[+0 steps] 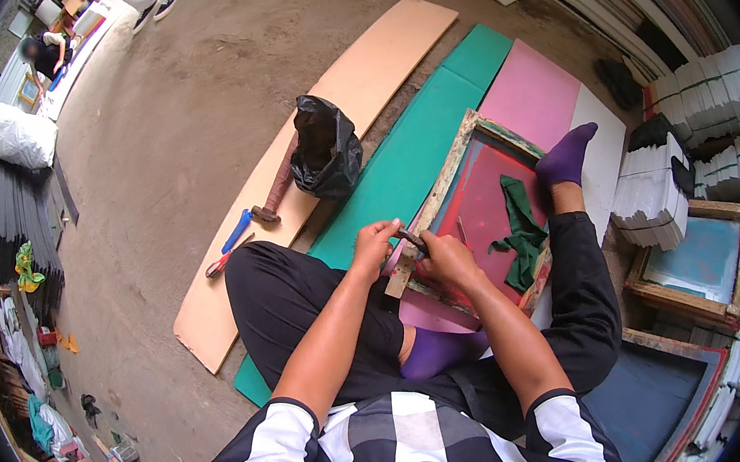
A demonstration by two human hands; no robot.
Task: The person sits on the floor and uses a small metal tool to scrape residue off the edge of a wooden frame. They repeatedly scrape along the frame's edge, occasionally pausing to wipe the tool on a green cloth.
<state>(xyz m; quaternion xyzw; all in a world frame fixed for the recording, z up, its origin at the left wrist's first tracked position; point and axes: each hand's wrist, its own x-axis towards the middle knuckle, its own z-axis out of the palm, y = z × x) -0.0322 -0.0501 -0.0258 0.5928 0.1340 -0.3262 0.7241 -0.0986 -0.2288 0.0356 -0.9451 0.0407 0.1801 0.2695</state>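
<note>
My left hand (375, 247) and my right hand (449, 260) are close together over the corner of a wooden screen frame (440, 197). Between them is a short dark tool (412, 241), with the fingers of both hands closed on it; its exact kind is unclear. The frame has red mesh (485, 207) and lies by my legs. A crumpled dark green cloth (520, 235) rests on the mesh. Under my hands, a pale pink strip (393, 259) shows beside the frame's corner.
Left of the frame lie green (398, 151) and peach boards (387, 53), with a black plastic bag (325, 150), a brown-wrapped handle (282, 182) and a blue-handled tool (237, 231). More frames (739, 269) and white stacks (650, 192) stand right. A person (54, 55) works far left.
</note>
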